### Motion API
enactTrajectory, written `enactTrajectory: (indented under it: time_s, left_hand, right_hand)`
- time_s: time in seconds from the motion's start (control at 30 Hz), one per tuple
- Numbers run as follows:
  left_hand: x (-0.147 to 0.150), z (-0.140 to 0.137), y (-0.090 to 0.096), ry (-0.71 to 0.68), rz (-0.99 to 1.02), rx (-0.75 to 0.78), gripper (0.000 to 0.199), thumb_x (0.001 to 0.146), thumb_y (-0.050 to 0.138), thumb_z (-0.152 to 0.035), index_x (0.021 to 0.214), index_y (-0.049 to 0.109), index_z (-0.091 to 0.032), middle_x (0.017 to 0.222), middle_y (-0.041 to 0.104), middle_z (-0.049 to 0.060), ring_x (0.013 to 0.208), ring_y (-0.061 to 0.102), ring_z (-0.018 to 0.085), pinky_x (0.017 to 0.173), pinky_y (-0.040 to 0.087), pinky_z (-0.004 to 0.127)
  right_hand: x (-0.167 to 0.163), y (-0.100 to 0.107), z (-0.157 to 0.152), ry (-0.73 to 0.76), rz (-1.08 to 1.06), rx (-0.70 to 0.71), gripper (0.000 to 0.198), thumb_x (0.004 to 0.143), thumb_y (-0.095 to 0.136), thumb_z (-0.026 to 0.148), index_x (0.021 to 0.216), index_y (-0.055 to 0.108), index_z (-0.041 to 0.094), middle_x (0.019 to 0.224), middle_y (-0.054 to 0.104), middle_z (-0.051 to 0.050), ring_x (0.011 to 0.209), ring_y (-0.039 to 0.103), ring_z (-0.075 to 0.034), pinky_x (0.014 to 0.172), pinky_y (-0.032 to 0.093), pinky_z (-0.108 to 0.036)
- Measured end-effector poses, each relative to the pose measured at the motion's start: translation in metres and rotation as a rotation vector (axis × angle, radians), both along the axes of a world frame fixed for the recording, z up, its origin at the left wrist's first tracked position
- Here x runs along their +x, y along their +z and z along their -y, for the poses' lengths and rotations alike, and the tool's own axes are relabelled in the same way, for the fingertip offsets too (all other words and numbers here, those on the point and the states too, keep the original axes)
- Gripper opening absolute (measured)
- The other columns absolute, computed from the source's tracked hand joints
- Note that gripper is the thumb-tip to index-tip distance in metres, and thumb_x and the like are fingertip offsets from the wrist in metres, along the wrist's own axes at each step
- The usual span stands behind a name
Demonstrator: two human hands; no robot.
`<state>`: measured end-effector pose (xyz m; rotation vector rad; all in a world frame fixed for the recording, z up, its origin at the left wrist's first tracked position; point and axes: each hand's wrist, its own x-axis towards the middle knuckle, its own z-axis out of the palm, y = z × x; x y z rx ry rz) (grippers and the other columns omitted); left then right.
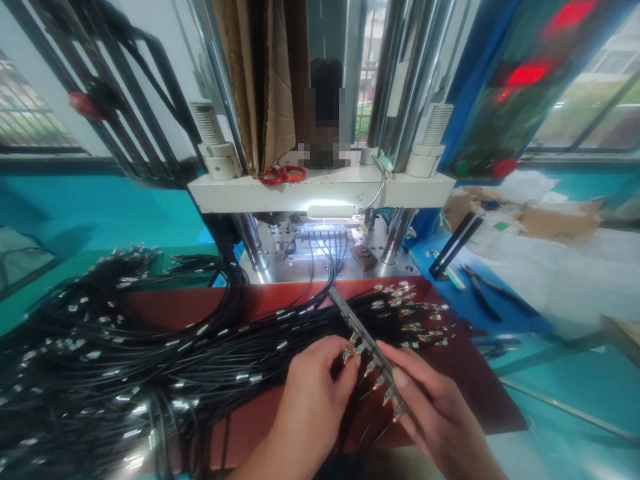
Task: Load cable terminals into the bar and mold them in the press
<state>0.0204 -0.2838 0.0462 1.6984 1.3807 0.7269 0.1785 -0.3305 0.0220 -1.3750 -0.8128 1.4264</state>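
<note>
Dark bar (356, 327), held by the right hand (436, 400), needs steadying while the left hand (316, 387) pinches a connector (348, 351).

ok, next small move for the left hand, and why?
Probably press the metal connector squarely against the dark bar with the left hand: its fingertips are on that connector at the bar's edge, the right hand holds the bar, and other connectors already line its near stretch. Whether it's fully seated, I can't tell.

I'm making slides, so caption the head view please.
Right hand holds a dark bar, left hand pinches a connector at its edge, near black cables.
</note>
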Motion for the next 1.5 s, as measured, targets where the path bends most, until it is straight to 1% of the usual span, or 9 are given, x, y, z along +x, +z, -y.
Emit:
enactTrajectory:
  time_s: [0.23, 0.37, 0.53, 0.63, 0.87, 1.03, 1.2, 1.3, 1.5]
  left_hand:
    - [-0.018, -0.002, 0.004, 0.014, 0.319, -0.242, 0.022, 0.086, 0.056, -0.039, 0.09, 0.064, -0.019, 0.079, 0.063, 0.001, 0.073, 0.054, 0.015, 0.068, 0.041, 0.024]
    - [-0.022, -0.004, 0.004, 0.015, 0.421, -0.313, 0.025, 0.087, 0.054, -0.041, 0.088, 0.061, -0.017, 0.072, 0.058, -0.001, 0.067, 0.05, 0.012, 0.067, 0.039, 0.023]
    - [-0.019, -0.007, 0.001, 0.035, 0.376, -0.245, 0.023, 0.087, 0.054, -0.04, 0.091, 0.06, -0.018, 0.068, 0.055, -0.003, 0.062, 0.048, 0.011, 0.063, 0.038, 0.022]
    - [-0.017, -0.008, 0.0, 0.048, 0.354, -0.263, 0.025, 0.085, 0.056, -0.042, 0.09, 0.059, -0.018, 0.064, 0.052, -0.004, 0.056, 0.047, 0.011, 0.056, 0.037, 0.022]
    - [-0.012, -0.009, 0.001, 0.014, 0.287, -0.263, 0.03, 0.086, 0.051, -0.046, 0.077, 0.058, -0.018, 0.055, 0.044, -0.006, 0.049, 0.038, 0.009, 0.049, 0.029, 0.019]
    - [-0.007, -0.012, 0.003, 0.035, 0.312, -0.287, 0.029, 0.085, 0.054, -0.043, 0.072, 0.056, -0.017, 0.055, 0.04, -0.007, 0.048, 0.034, 0.008, 0.048, 0.028, 0.018]
    - [-0.007, -0.012, 0.002, 0.022, 0.312, -0.318, 0.028, 0.084, 0.055, -0.042, 0.072, 0.055, -0.017, 0.054, 0.04, -0.007, 0.047, 0.031, 0.007, 0.047, 0.025, 0.018]
    - [-0.007, -0.013, -0.001, 0.017, 0.333, -0.362, 0.028, 0.085, 0.054, -0.043, 0.073, 0.054, -0.017, 0.054, 0.04, -0.007, 0.047, 0.032, 0.007, 0.045, 0.024, 0.018]
    - [-0.005, -0.017, -0.003, -0.006, 0.352, -0.373, 0.028, 0.085, 0.052, -0.043, 0.074, 0.054, -0.017, 0.055, 0.042, -0.007, 0.044, 0.032, 0.007, 0.044, 0.025, 0.019]
  right_hand:
    - [0.001, 0.008, -0.001, -0.057, -0.072, -0.104, 0.052, 0.074, 0.067, 0.055, 0.119, 0.065, 0.029, 0.119, 0.061, -0.006, 0.109, 0.058, -0.024, 0.074, 0.054, -0.024]
    - [0.003, 0.01, 0.0, -0.081, -0.067, -0.144, 0.049, 0.074, 0.068, 0.055, 0.117, 0.065, 0.032, 0.127, 0.057, -0.002, 0.114, 0.054, -0.021, 0.078, 0.052, -0.02]
    - [0.005, 0.008, 0.001, -0.071, -0.066, -0.134, 0.051, 0.073, 0.069, 0.056, 0.118, 0.065, 0.032, 0.114, 0.062, -0.003, 0.104, 0.058, -0.02, 0.072, 0.052, -0.019]
    - [0.006, 0.007, 0.0, -0.068, -0.05, -0.107, 0.05, 0.073, 0.068, 0.057, 0.117, 0.066, 0.032, 0.111, 0.063, -0.003, 0.097, 0.06, -0.019, 0.069, 0.052, -0.02]
    - [0.007, 0.005, 0.001, -0.046, -0.038, -0.078, 0.048, 0.075, 0.067, 0.056, 0.117, 0.066, 0.031, 0.112, 0.06, -0.004, 0.092, 0.059, -0.019, 0.067, 0.052, -0.022]
    - [0.006, 0.003, 0.001, -0.038, -0.068, -0.098, 0.049, 0.074, 0.068, 0.055, 0.117, 0.066, 0.031, 0.102, 0.062, -0.003, 0.088, 0.06, -0.018, 0.067, 0.052, -0.022]
    - [0.004, 0.002, 0.0, -0.054, -0.014, -0.103, 0.05, 0.073, 0.068, 0.057, 0.116, 0.067, 0.033, 0.105, 0.061, -0.003, 0.081, 0.06, -0.016, 0.057, 0.05, -0.019]
    - [0.003, 0.001, 0.001, -0.036, -0.017, -0.093, 0.05, 0.074, 0.067, 0.055, 0.119, 0.065, 0.033, 0.104, 0.061, -0.004, 0.083, 0.06, -0.017, 0.057, 0.05, -0.02]
    - [0.003, -0.001, 0.0, 0.002, 0.035, 0.017, 0.044, 0.077, 0.064, 0.054, 0.114, 0.068, 0.031, 0.107, 0.06, -0.006, 0.083, 0.061, -0.018, 0.058, 0.053, -0.022]
